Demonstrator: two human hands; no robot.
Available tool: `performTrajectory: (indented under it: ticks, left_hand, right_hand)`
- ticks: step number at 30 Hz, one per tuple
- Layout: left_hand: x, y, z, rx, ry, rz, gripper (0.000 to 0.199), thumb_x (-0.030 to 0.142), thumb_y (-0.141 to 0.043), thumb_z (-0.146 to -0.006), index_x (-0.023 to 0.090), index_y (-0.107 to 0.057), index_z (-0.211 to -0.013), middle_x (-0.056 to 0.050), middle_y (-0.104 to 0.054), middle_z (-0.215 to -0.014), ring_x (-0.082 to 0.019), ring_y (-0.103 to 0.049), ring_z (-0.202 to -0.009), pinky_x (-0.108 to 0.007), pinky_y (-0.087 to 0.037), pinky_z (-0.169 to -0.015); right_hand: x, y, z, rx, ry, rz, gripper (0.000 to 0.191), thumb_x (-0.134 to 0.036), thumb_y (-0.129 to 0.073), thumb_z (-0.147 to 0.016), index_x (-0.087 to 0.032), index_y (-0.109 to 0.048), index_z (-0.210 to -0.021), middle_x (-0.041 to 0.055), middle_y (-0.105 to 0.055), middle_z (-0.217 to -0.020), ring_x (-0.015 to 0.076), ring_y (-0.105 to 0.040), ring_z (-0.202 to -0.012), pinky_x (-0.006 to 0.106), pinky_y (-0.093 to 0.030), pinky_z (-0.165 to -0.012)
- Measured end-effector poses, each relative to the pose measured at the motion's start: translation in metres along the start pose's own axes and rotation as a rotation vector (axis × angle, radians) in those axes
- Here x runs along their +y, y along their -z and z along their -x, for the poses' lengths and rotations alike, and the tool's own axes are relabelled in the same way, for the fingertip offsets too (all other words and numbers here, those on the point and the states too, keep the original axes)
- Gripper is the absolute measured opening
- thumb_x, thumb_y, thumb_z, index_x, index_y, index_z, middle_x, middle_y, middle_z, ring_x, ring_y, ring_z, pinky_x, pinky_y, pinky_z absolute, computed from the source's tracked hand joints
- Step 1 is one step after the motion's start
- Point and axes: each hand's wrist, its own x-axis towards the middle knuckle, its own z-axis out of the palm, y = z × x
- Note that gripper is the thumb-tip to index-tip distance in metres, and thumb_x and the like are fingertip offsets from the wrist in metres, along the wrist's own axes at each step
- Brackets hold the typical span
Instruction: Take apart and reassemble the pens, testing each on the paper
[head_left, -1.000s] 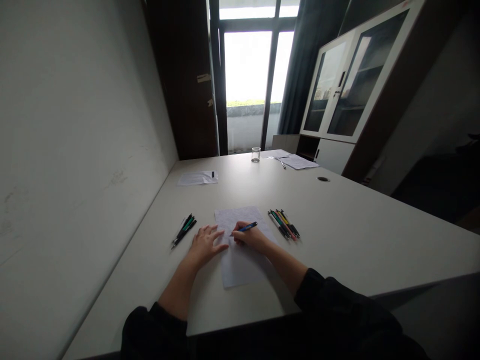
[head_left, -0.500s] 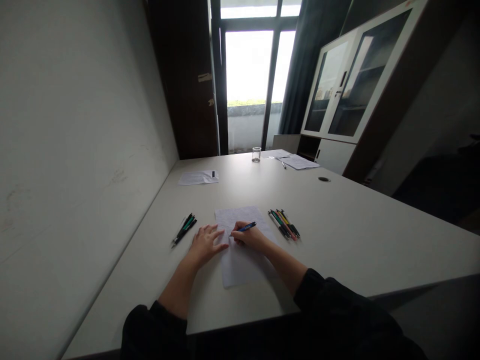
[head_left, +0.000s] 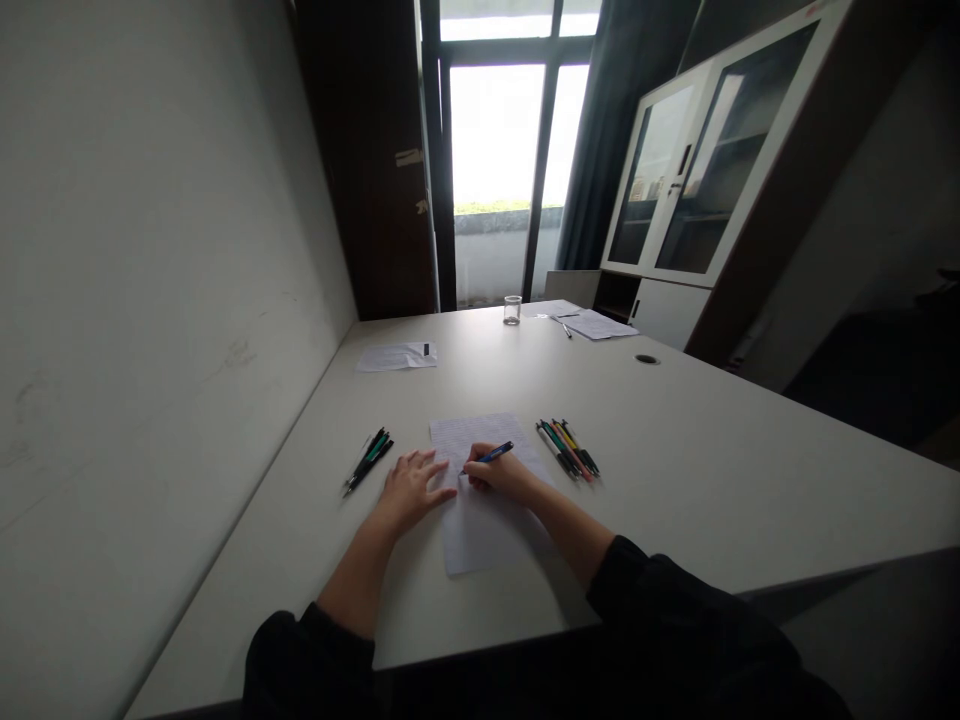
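Observation:
A sheet of paper [head_left: 480,540] lies on the white table in front of me, its upper part covered with lines of writing. My right hand [head_left: 491,475] grips a blue pen [head_left: 496,452], with the tip at the paper near the left edge. Spread flat, my left hand [head_left: 409,488] rests across the sheet's left edge, fingers apart. Several pens [head_left: 367,465], black and green, lie to the left of that hand. Right of the paper is another group of several pens [head_left: 568,450] in green, orange, yellow and black.
Farther back on the table [head_left: 675,470] stand a clear glass [head_left: 511,311] and, to its right, stacked papers [head_left: 596,324] with a pen [head_left: 566,330]. Another sheet [head_left: 390,356] with a small dark object lies back left. A wall [head_left: 187,300] borders the left side.
My right hand and the blue pen have shifted very slightly; the left hand keeps its place on the paper.

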Motion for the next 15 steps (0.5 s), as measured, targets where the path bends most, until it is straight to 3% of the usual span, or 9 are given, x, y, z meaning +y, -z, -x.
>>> performTrajectory:
  ticks: [15]
  left_hand:
    - [0.0019,0.0018,0.0016,-0.006,0.010,0.010,0.057,0.066,-0.055,-0.081,0.036,-0.056,-0.130,-0.002,-0.044,-0.146,-0.033,-0.032,-0.135,-0.050,-0.029,-0.109]
  right_hand:
    - [-0.0012,-0.0005,0.0003,0.014,-0.016,0.012,0.009,-0.018,-0.060,-0.070,-0.019,-0.052,-0.064,-0.0025,-0.062,-0.053,0.0107,-0.055,-0.046,0.020,-0.042,-0.045]
